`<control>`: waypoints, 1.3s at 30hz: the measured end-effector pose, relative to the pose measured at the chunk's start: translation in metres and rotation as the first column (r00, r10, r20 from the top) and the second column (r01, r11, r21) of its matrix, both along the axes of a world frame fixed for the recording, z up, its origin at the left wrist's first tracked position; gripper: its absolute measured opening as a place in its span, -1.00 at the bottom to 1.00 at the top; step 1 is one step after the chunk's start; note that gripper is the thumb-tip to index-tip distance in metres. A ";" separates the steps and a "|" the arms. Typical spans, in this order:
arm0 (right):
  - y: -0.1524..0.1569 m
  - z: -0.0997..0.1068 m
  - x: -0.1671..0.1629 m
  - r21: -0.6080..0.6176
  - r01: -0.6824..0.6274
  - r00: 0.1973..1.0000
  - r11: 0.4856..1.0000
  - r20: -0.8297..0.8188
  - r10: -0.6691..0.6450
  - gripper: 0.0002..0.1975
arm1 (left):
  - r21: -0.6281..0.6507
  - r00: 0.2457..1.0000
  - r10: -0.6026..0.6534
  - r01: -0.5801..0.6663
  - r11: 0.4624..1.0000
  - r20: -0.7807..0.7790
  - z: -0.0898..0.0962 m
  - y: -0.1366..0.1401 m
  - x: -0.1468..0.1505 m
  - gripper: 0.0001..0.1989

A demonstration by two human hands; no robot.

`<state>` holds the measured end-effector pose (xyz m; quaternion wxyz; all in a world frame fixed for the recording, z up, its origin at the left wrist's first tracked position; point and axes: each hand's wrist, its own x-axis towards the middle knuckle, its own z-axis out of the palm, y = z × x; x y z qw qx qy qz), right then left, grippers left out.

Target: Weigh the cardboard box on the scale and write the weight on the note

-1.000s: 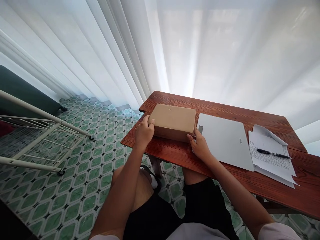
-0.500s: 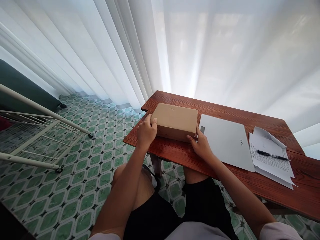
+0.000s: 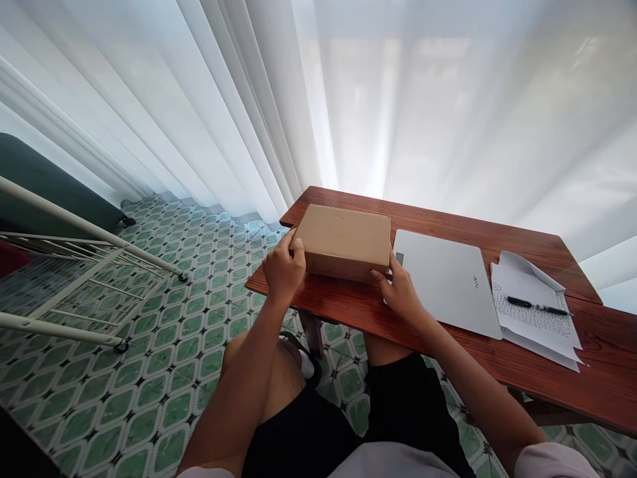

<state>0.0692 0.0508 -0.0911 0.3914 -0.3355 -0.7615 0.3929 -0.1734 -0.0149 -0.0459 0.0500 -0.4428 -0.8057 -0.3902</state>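
A closed brown cardboard box (image 3: 346, 236) is at the left end of the reddish wooden table (image 3: 343, 299). My left hand (image 3: 284, 267) grips its left side, thumb at the near left corner and fingers mostly hidden behind the edge. On the box's right side, my right hand (image 3: 399, 285) holds the near right corner, with the thumb against the front face. Close to my right hand lies a closed silver laptop (image 3: 445, 279). Whether the box's underside rests fully on the tabletop, I cannot tell.
Right of the laptop are sheets of handwritten paper (image 3: 537, 332) with a black pen (image 3: 540, 306) on top. White curtains (image 3: 423, 119) hang behind the table. A cream metal rack (image 3: 94, 265) on casters stands at left on the green tiled floor (image 3: 209, 285).
The camera view has shifted slightly. My left hand and the left side of the box appear a little farther left, and the box's front face shows more. Both hands keep their hold.
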 end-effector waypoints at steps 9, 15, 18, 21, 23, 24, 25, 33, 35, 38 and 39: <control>-0.001 0.015 0.023 0.027 0.026 0.997 0.999 -0.069 -0.024 -0.28 | 0.186 0.997 -0.079 0.076 0.980 0.011 0.009 -0.001 0.015 -0.50; 0.002 0.025 0.055 0.056 0.062 0.994 0.997 -0.095 -0.056 -0.27 | 0.248 0.981 -0.193 0.185 0.951 0.008 0.023 0.006 0.040 -0.52; 0.005 0.028 0.074 0.062 0.100 0.991 0.993 -0.097 -0.093 -0.27 | 0.256 0.966 -0.257 0.246 0.935 0.011 0.029 0.012 0.055 -0.53; 0.008 0.032 0.094 0.068 0.144 0.986 0.987 -0.096 -0.137 -0.27 | 0.260 0.949 -0.314 0.300 0.918 0.012 0.031 0.020 0.069 -0.55; 0.009 0.034 0.109 0.076 0.172 0.982 0.982 -0.094 -0.165 -0.27 | 0.258 0.933 -0.359 0.345 0.903 0.007 0.033 0.027 0.079 -0.56; 0.010 0.034 0.117 0.082 0.185 0.980 0.979 -0.092 -0.177 -0.28 | 0.255 0.925 -0.380 0.366 0.895 0.007 0.033 0.030 0.084 -0.56; 0.011 0.034 0.125 0.087 0.198 0.978 0.976 -0.089 -0.190 -0.29 | 0.249 0.914 -0.405 0.390 0.887 0.011 0.034 0.032 0.090 -0.56; 0.022 0.031 0.187 0.109 0.311 0.951 0.944 -0.029 -0.309 -0.32 | 0.156 0.816 -0.569 0.552 0.819 0.102 0.041 0.051 0.139 -0.53; 0.023 0.029 0.200 0.109 0.328 0.944 0.938 -0.002 -0.330 -0.33 | 0.127 0.800 -0.587 0.574 0.809 0.121 0.040 0.055 0.148 -0.53; 0.022 0.027 0.215 0.105 0.344 0.936 0.933 0.041 -0.350 -0.34 | 0.093 0.769 -0.622 0.616 0.782 0.148 0.036 0.061 0.160 -0.55; 0.022 0.026 0.220 0.107 0.350 0.933 0.931 0.051 -0.357 -0.34 | 0.085 0.757 -0.633 0.628 0.773 0.161 0.034 0.062 0.163 -0.55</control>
